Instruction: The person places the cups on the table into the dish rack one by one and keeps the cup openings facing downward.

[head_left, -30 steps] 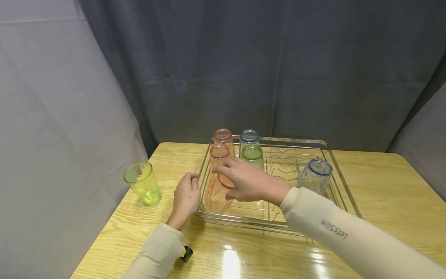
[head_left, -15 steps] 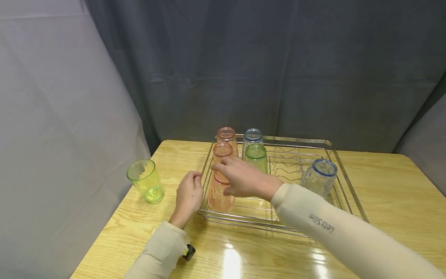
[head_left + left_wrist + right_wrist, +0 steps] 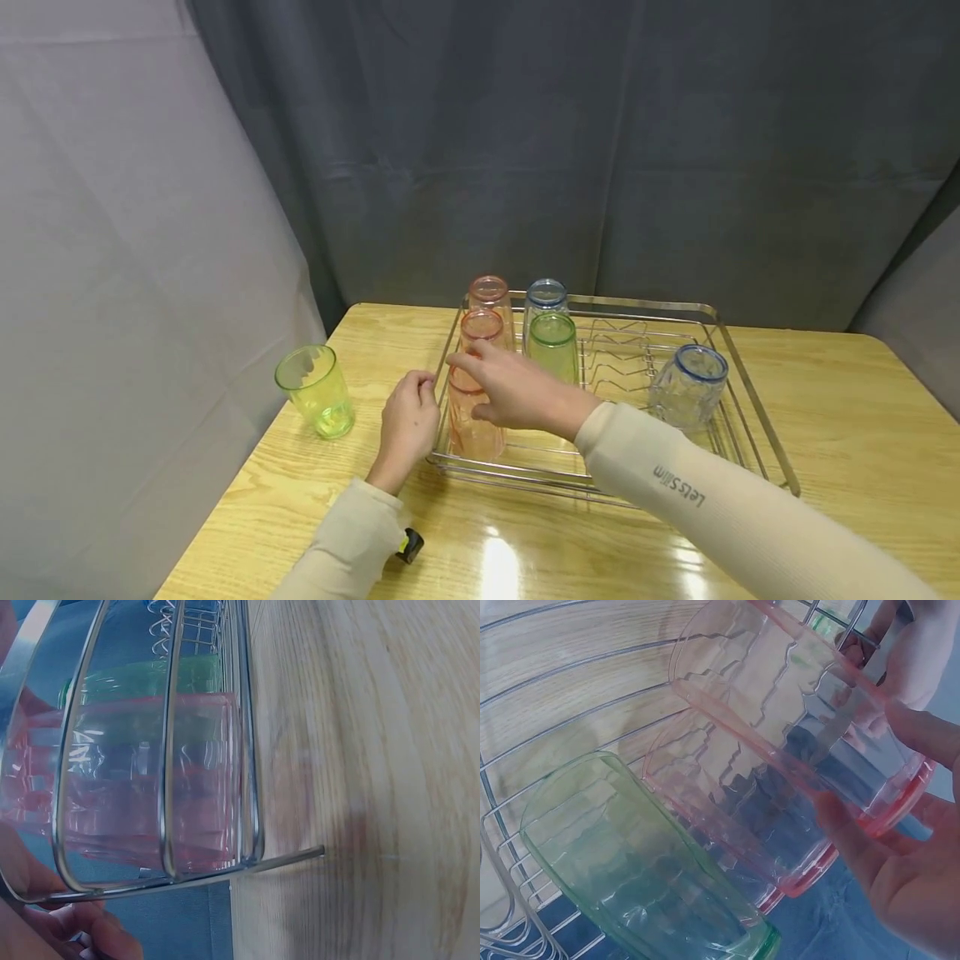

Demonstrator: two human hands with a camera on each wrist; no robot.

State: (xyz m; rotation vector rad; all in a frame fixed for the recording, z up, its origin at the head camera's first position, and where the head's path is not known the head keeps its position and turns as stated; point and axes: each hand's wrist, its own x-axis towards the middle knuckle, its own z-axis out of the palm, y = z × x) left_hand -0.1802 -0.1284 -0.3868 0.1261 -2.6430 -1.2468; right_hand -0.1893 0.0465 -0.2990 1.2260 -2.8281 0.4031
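The wire dish rack (image 3: 645, 302) stands on the table, and the left hand (image 3: 408, 425) grips its left side near the front corner. In the left wrist view, curled fingertips (image 3: 112, 937) show by the rack's wires. With thumb and fingers, the right hand (image 3: 517, 387) holds the front pink glass (image 3: 477, 433) near its upturned base. This glass stands upside down in the rack's front left corner. Directly behind it is a second pink glass (image 3: 482, 325), with a green glass (image 3: 553, 354) beside that one. The right wrist view shows the fingertips (image 3: 840, 821) against the pink wall.
A third pink glass (image 3: 489, 289) and a blue-rimmed glass (image 3: 547, 293) fill the back left. Another blue-rimmed glass (image 3: 688, 387) sits tilted at the rack's right. Left of the rack, a yellow-green glass (image 3: 322, 396) stands mouth up near the table edge. A black object (image 3: 410, 546) touches the left sleeve.
The front pink glass has gone from tilted to nearly upright in the rack. The right hand moved slightly left with it. The left hand keeps its grip on the rack.
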